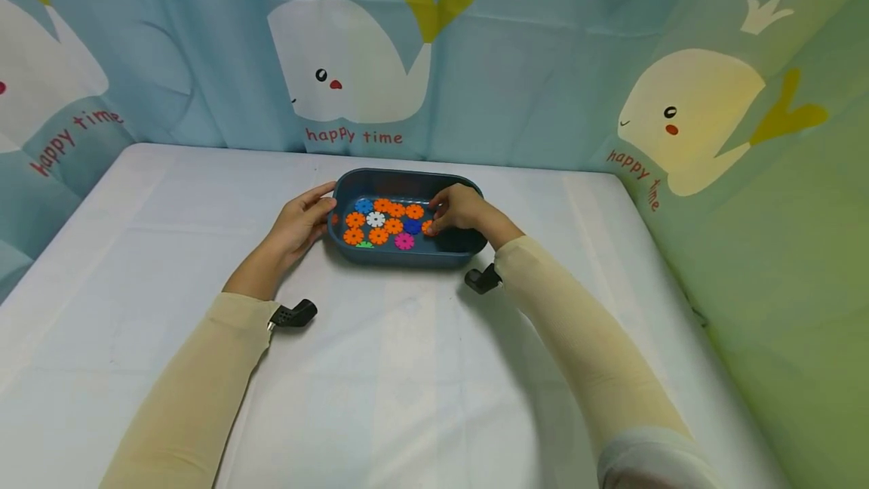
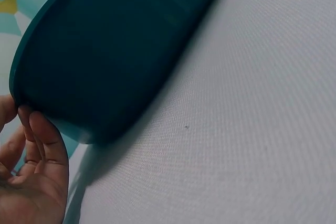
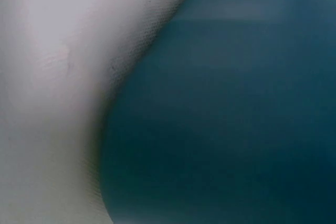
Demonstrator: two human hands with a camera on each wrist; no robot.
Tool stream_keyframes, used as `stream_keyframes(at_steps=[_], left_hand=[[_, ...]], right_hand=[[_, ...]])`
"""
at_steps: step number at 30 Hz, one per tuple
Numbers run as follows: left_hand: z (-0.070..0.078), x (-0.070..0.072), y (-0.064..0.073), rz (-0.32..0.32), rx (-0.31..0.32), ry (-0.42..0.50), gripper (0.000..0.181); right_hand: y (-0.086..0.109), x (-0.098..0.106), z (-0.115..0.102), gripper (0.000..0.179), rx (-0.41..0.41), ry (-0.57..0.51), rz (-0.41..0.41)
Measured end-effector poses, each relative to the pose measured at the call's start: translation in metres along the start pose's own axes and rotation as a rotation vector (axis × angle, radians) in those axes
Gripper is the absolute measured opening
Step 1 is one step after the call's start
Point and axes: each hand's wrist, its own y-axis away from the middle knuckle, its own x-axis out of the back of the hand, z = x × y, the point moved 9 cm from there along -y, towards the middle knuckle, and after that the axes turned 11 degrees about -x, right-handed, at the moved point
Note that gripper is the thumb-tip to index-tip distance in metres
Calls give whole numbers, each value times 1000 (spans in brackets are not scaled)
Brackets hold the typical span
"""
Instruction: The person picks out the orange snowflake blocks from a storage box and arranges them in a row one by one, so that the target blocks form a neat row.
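Note:
A dark blue-grey plastic basin (image 1: 380, 255) holds several snowflake-shaped building discs. Orange ones dominate, such as this orange disc (image 1: 355, 220); others are a white disc (image 1: 376, 219), a light blue disc (image 1: 364, 206), a dark blue disc (image 1: 413, 226), a pink disc (image 1: 404, 241) and a green disc (image 1: 365, 244). My left hand (image 1: 295, 226) holds the basin's left end by its rim, thumb and fingers at the edge in the left wrist view. Inside the basin's right part, my right hand (image 1: 465, 210) pinches an orange disc (image 1: 426, 227). The right wrist view shows only the basin's outer wall (image 3: 220, 103).
The basin stands near the far edge of a table with a white cloth (image 1: 407, 368). Behind it hangs a blue curtain (image 1: 529, 81) with printed whales, and a green side (image 1: 781, 285) hangs on the right. Black wrist cameras (image 1: 294, 314) stick out from both sleeves.

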Motion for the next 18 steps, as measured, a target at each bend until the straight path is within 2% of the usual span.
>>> stream_keyframes(at_steps=[7, 18], left_hand=[[-1, 0, -1, -3, 2, 20, 56], [-4, 2, -3, 4, -8, 48, 55]], right_hand=[[-3, -1, 1, 46, -15, -10, 35], [-5, -2, -1, 42, 9, -17, 76]])
